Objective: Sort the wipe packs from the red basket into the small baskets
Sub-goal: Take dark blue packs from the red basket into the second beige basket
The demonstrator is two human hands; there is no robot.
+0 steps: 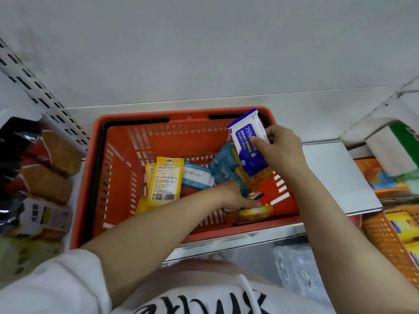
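Red basket (118, 155): sits on a white shelf (335, 177), centre of view; slotted walls, black handle folded along the rim at 12 o'clock.
Right hand (280, 147): raised over the basket's 2 o'clock corner; thumb and curled fingers pinch a blue-and-white alcohol wipe pack (246, 141). Pack is tilted, its top edge above the basket rim, its lower end overlapping the packs beneath.
Left hand (235, 196): reaching across into the basket at 4 o'clock, fingers extended and pressed down among the contents just above an orange pack (254, 213); whether it grips anything cannot be told.
Basket contents: yellow packs (166, 180) standing at centre, barcode side showing; a light blue-and-white pack (196, 175) just beside them at 3 o'clock; teal packs (223, 166) leaning near the held pack.
Small orange basket (385, 241): at 4 o'clock from the red basket, on a lower level, holding yellow packs.
Left surround: bagged goods (40, 177) at 9 o'clock beside a perforated shelf upright (34, 85).
Right surround: boxed stock (399, 148) at 3 o'clock, blurred.
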